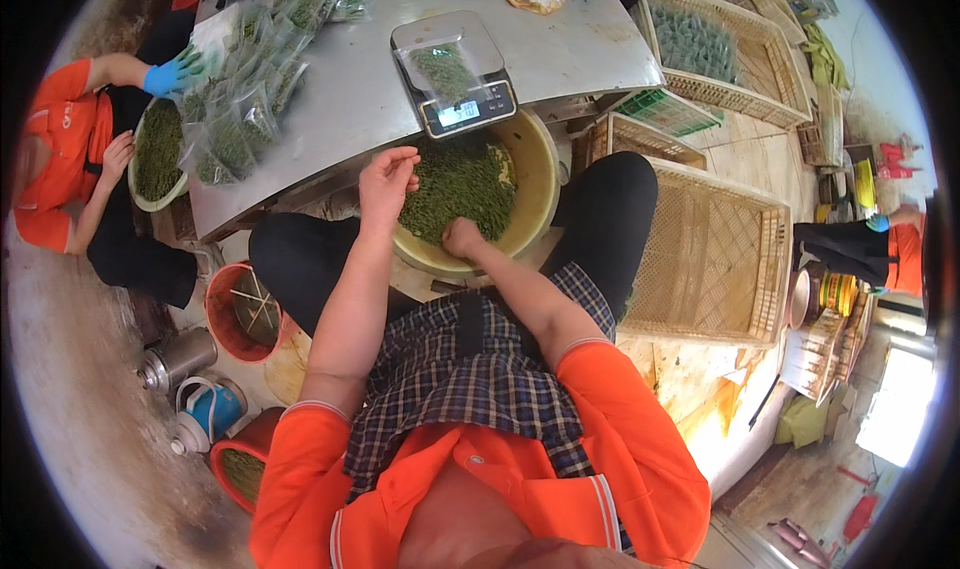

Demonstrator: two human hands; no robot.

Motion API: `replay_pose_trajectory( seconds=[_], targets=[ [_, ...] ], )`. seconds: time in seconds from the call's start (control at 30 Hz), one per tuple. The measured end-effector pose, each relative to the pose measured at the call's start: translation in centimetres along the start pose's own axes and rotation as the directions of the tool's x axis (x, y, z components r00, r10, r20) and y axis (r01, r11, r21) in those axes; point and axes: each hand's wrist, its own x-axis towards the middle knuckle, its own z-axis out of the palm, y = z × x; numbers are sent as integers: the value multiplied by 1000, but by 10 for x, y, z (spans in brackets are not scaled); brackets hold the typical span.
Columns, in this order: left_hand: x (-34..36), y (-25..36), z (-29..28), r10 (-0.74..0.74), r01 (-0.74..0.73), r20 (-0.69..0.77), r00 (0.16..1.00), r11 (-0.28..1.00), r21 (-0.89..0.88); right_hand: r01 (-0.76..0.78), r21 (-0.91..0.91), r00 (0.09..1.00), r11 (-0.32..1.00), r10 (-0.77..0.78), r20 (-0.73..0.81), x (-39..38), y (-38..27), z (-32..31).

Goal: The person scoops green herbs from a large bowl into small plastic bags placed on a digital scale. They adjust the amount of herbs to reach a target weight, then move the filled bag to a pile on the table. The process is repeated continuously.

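Observation:
My left hand (389, 182) is raised over the left rim of a yellow basin (536, 173), fingers curled; I cannot make out anything in them. My right hand (462, 237) reaches into the loose green dried pieces (450, 189) in the basin, fingertips hidden among them. Above the basin, a digital scale (486, 57) carries a clear bag of green pieces (440, 72) on the steel table (355, 89). Several filled clear bags (235, 144) lie piled on the table's left side.
A co-worker in orange (65, 134) with a blue glove sits left beside a green-filled bowl (172, 205). Red buckets (222, 309), a kettle (212, 404) and a flask (178, 359) stand at lower left. Plastic crates (770, 259) are at right, with another person (900, 254) beyond.

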Motion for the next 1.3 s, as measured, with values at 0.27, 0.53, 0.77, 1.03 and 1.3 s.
replay_pose_trajectory(
  seconds=[0.27, 0.53, 0.77, 1.03, 1.3],
  targets=[
    [1, -9, -2, -33, 33, 3, 999, 999, 14, -81, 947, 984, -310, 125, 125, -60, -36, -63],
    [4, -13, -4, -44, 43, 18, 999, 998, 53, 261, 796, 965, -547, 125, -231, -116, -107, -158],
    [6, -14, -8, -47, 47, -18, 999, 999, 18, 382, 754, 915, -534, 105, -390, -120, -150, -202],
    [3, -8, -1, -23, 23, 12, 1000, 1000, -3, -90, 73, 987, 993, 98, -130, -34, -14, -67],
    [-2, -12, -8, -49, 49, -39, 998, 999, -4, 44, -165, 990, 985, -66, -128, -10, -19, -1]
  ],
)
